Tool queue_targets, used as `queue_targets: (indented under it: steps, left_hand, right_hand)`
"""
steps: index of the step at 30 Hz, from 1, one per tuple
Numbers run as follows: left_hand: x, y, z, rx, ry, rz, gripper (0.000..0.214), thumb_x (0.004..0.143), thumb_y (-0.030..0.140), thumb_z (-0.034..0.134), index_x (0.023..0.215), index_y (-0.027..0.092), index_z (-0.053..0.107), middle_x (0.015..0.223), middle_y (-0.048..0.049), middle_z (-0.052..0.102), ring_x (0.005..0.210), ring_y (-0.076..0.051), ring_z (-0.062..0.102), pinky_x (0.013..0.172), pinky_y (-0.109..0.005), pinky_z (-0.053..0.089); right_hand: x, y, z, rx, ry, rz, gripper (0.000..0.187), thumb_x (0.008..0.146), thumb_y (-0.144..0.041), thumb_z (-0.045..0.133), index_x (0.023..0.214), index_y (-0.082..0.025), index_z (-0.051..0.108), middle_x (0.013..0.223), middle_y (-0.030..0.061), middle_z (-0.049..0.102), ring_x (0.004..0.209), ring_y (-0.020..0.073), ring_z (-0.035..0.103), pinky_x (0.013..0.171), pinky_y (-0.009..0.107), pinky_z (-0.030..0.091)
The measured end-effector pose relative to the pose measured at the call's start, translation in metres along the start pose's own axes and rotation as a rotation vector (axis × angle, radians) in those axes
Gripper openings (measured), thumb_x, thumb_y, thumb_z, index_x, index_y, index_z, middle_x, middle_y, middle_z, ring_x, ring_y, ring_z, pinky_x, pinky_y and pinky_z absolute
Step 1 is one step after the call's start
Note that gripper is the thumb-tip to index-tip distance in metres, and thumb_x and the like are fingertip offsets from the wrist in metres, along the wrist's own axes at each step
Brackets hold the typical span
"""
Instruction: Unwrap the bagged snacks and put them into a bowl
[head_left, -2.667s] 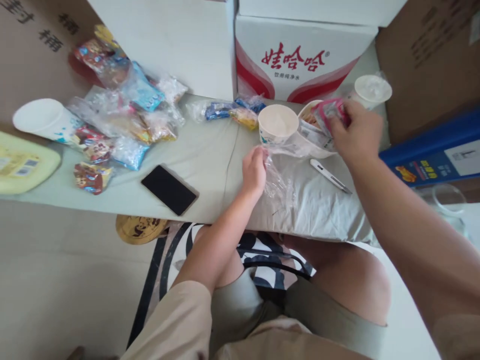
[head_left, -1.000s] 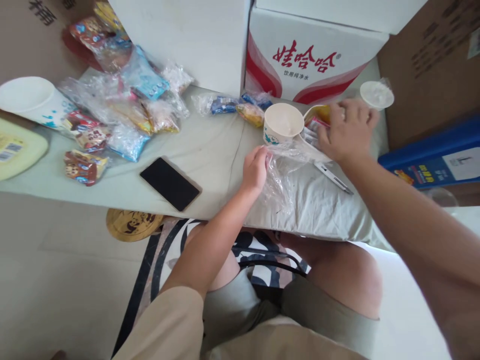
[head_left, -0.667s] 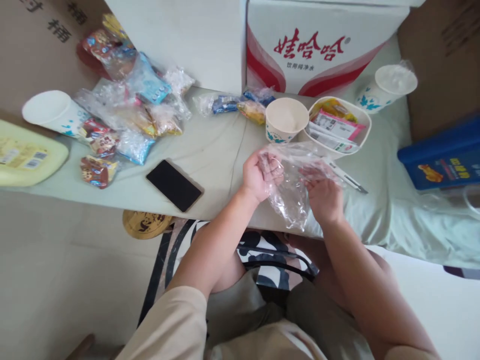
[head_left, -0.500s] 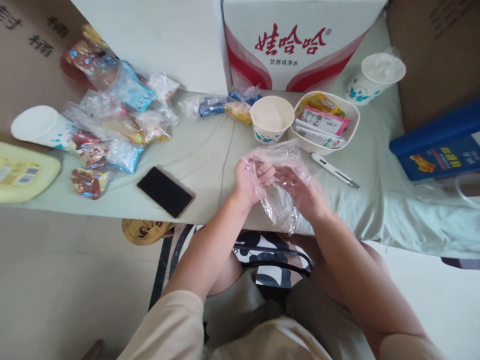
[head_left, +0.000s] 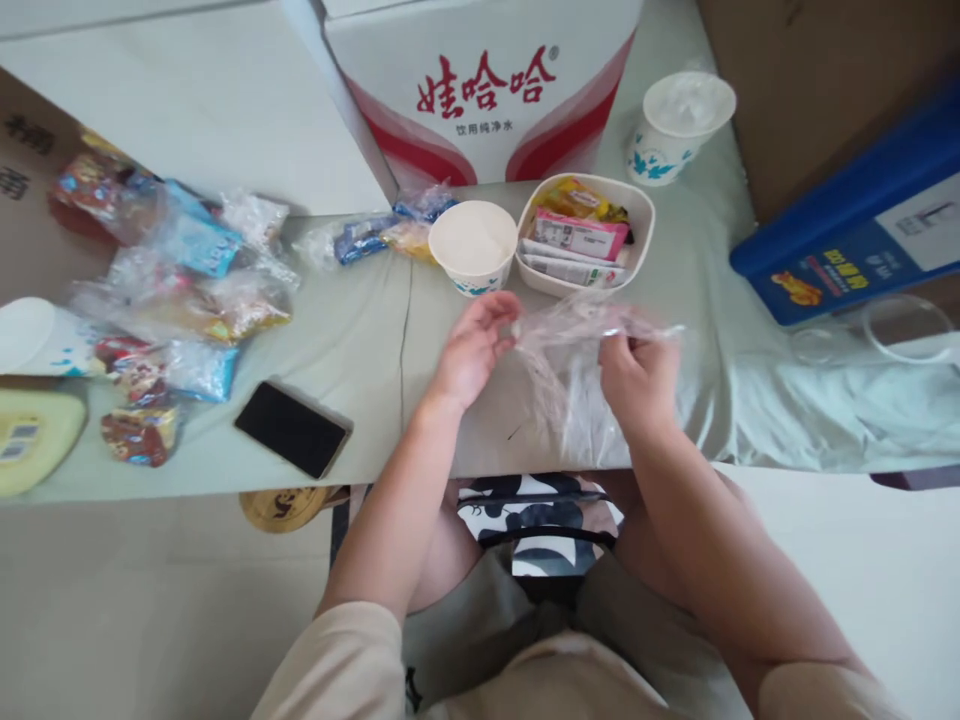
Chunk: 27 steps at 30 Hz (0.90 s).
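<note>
Over in the head view, the right hand [head_left: 643, 385] has its grip closed on a crumpled clear plastic bag [head_left: 568, 375], which spreads between both hands above the bench [head_left: 367, 400]. The left hand [head_left: 472, 355] curls loosely at the bag's other end; I can't tell whether its grip pinches the film. Beyond stand a paper cup [head_left: 474, 245] and a white tub [head_left: 646, 225] of packets [head_left: 577, 235].

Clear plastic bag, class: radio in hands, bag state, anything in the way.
Right hand closed on clear plastic bag; left hand open at its other end, contact unclear. Bag crumpled, between hands. White tub, paper cup close beyond.
</note>
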<state>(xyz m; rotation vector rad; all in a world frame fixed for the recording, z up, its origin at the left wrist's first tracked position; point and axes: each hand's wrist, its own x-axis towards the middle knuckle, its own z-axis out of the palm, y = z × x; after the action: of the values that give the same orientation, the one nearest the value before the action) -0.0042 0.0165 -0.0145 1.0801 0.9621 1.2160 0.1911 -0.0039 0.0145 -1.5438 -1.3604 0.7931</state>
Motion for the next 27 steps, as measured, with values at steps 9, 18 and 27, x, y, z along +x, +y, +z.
queue_targets:
  steps: [9, 18, 27]
  left_hand:
    - [-0.011, -0.010, 0.022, 0.452, 0.139, 0.187, 0.048, 0.090, 0.067, 0.063, 0.087, 0.020, 0.073, 0.085, -0.0067, 0.074, 0.075, -0.016, 0.069, 0.069, -0.029, 0.057]
    - [-0.006, 0.012, -0.003, -0.004, 0.190, -0.178, 0.040, 0.072, 0.052, 0.086, 0.071, 0.019, 0.062, 0.062, 0.0001, 0.065, 0.047, -0.010, 0.058, 0.035, -0.018, 0.024]
    - [0.005, 0.018, -0.039, -0.034, 0.678, 0.094, 0.019, 0.084, 0.040, 0.063, 0.084, 0.022, 0.059, 0.087, -0.0039, 0.067, 0.083, -0.017, 0.069, 0.068, -0.026, 0.054]
  right_hand:
    - [-0.005, -0.006, -0.012, -0.054, -0.181, -0.042, 0.026, 0.086, -0.036, 0.057, 0.073, -0.018, 0.071, 0.054, -0.0025, 0.050, 0.053, 0.0126, 0.045, 0.056, 0.028, 0.033]
    - [0.013, 0.005, -0.019, 0.286, -0.095, 0.175, 0.032, 0.084, -0.037, 0.055, 0.057, -0.021, 0.060, 0.050, -0.0029, 0.043, 0.050, 0.0113, 0.041, 0.051, 0.027, 0.030]
    - [0.017, 0.007, -0.020, 0.476, 0.020, 0.284, 0.037, 0.084, -0.040, 0.058, 0.052, -0.022, 0.053, 0.044, -0.0042, 0.038, 0.042, 0.0087, 0.030, 0.043, 0.026, 0.021]
